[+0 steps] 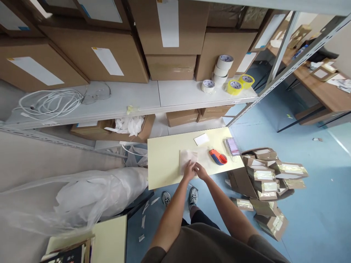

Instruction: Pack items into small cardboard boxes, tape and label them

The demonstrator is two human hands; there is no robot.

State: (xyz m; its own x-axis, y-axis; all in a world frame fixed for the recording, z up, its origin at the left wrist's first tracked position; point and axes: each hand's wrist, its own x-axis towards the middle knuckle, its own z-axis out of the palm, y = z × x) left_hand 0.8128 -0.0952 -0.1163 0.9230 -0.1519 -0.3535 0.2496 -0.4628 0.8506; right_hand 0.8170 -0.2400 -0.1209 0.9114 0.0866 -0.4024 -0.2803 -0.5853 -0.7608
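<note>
On a pale yellow table (163,160) lies a pinkish-white item under thin, translucent wrapping (188,157). My left hand (189,170) rests on the wrapping's lower part, its fingers bent; what they hold, if anything, is too small to tell. Close beside it, my right hand (201,171) has its fingertips near the wrapping's right edge, almost touching the left hand. To the right lies a red and blue tape dispenser (218,157). A white card (201,139) is further back, and a phone-like object (232,146) sits near the table's right end.
Behind stands a grey shelf (137,95) with large cartons (170,67), tape rolls (219,71) and a coiled white cable (52,104). An overfilled box of small parcels (241,182) is on the floor at right. Plastic wrap (109,193) bulges at left. Another desk (326,87) stands back right.
</note>
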